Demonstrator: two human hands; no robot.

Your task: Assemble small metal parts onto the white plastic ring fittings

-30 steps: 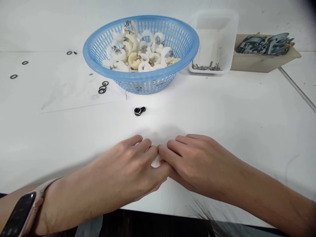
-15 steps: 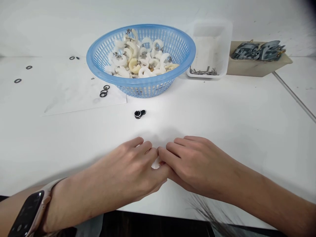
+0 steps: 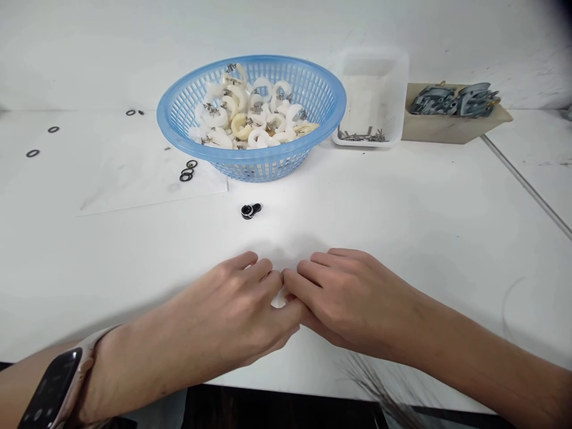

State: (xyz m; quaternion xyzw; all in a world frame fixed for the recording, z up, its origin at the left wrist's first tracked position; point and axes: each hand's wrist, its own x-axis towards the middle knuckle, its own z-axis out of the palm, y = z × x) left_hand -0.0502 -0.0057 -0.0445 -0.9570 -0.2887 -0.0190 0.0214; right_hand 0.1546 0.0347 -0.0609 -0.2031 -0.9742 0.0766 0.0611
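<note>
My left hand [image 3: 232,310] and my right hand [image 3: 353,298] rest on the white table near its front edge, fingertips pressed together. A small white part [image 3: 279,300] shows between them, mostly hidden by the fingers, and both hands are closed around it. A smartwatch [image 3: 49,387] sits on my left wrist. Just beyond the hands lies a small black metal part [image 3: 250,210], untouched. Farther back stands a blue basket [image 3: 179,101] full of white curved plastic pieces [image 3: 254,119] fitted with small metal bits.
Black rubber rings [image 3: 186,171] lie left of the basket on a thin clear sheet [image 3: 134,185], and others [image 3: 33,153] are scattered at far left. A clear tray [image 3: 373,65] holds metal pins [image 3: 361,136]. A cardboard box [image 3: 447,128] holds grey metal parts [image 3: 456,98].
The view has tilted up a little, so the basket and trays sit lower in the picture. My hands stay pressed together at the same place on the table.
</note>
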